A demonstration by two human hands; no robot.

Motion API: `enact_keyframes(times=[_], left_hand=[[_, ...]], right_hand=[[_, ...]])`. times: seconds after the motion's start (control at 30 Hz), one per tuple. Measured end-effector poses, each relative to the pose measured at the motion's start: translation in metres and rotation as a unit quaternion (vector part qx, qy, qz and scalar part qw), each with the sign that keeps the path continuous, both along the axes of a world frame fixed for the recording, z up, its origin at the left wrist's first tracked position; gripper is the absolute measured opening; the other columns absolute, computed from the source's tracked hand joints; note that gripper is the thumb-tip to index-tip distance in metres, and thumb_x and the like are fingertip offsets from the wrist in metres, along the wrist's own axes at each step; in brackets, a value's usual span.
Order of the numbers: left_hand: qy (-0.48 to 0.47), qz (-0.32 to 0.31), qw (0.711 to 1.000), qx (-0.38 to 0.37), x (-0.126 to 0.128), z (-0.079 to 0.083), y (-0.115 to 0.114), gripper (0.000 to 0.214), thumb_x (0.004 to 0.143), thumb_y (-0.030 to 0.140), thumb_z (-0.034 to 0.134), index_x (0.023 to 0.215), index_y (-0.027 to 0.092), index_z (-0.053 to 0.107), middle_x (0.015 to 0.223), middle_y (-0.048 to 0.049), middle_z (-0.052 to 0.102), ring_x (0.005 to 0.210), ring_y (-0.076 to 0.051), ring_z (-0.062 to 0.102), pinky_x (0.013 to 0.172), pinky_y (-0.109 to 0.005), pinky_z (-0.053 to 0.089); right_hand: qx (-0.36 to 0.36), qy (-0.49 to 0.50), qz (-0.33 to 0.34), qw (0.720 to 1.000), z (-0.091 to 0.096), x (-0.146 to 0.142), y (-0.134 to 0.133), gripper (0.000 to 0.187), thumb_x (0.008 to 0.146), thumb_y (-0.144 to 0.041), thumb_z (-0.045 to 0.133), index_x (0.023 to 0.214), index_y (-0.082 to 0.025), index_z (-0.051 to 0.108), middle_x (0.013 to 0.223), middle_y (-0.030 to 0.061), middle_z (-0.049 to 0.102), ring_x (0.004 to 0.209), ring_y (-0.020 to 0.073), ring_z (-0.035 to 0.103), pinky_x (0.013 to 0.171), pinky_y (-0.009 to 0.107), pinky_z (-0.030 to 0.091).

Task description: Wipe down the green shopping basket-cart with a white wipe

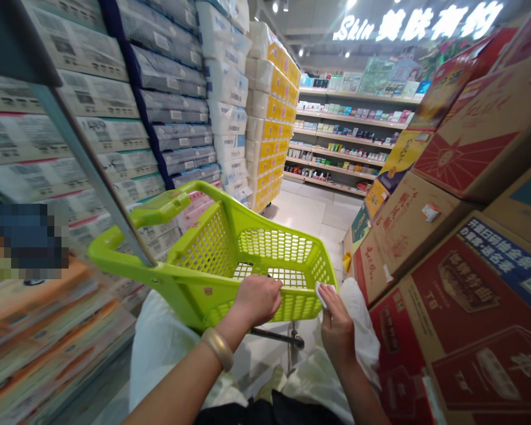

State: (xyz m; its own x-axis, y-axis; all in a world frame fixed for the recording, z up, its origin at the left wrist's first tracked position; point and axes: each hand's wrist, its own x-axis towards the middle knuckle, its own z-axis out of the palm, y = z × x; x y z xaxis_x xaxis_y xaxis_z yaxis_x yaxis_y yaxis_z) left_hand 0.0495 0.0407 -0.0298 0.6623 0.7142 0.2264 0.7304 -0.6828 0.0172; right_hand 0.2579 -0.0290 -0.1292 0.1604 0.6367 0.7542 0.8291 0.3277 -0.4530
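Observation:
A lime-green shopping cart basket [188,295] with perforated walls stands close in front of me, between my knees. My left hand [257,300], with a gold bangle [219,348] on its wrist, is closed over the near side rim. At the basket's right corner, my right hand [337,321] presses a small white cloth or tissue [321,293] against the green plastic. Its fingers lie together over the white piece. The basket's visible inside holds nothing that I can make out. A grey metal handle post [92,171] rises from the cart's left end.
Stacked tissue packs [228,106] and yellow-and-white packs [272,118] line the left. Printed cartons [464,283] are piled close on my right. Product shelves [345,141] stand at the back, beyond pale floor tiles [305,206]. A cart wheel [296,339] shows below the basket.

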Motion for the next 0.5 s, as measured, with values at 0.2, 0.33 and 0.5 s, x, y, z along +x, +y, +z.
enact_keyframes(times=[0.2,0.33,0.5], left_hand=[[0.009,-0.03,0.999,0.0,0.0,0.0,0.007,0.028,0.087,0.036,0.046,0.074,0.02,0.066,0.072,-0.0071,0.071,0.066,-0.023,0.065,0.059,-0.031,0.042],[0.01,-0.05,0.999,0.006,-0.001,0.0,0.01,0.034,0.087,0.041,0.045,0.07,0.02,0.066,0.068,-0.0066,0.07,0.066,-0.021,0.064,0.059,-0.03,0.041],[-0.009,-0.075,0.997,0.024,-0.004,-0.001,0.021,0.04,0.089,0.044,0.044,0.065,0.021,0.066,0.063,-0.0046,0.068,0.063,-0.019,0.061,0.057,-0.029,0.037]], right_hand=[[-0.003,0.038,-0.03,0.999,-0.004,0.019,-0.009,0.038,0.092,-0.013,0.04,0.119,-0.018,0.068,0.119,0.0106,0.07,0.118,0.0232,0.062,0.102,0.046,0.05],[-0.024,0.029,-0.033,0.999,-0.002,0.016,-0.019,0.037,0.092,-0.014,0.041,0.118,-0.018,0.067,0.119,0.0104,0.07,0.116,0.023,0.063,0.101,0.045,0.051],[-0.02,0.007,-0.034,0.999,-0.001,0.012,-0.034,0.039,0.091,-0.011,0.04,0.119,-0.018,0.066,0.119,0.0101,0.07,0.116,0.0231,0.063,0.101,0.045,0.051]])
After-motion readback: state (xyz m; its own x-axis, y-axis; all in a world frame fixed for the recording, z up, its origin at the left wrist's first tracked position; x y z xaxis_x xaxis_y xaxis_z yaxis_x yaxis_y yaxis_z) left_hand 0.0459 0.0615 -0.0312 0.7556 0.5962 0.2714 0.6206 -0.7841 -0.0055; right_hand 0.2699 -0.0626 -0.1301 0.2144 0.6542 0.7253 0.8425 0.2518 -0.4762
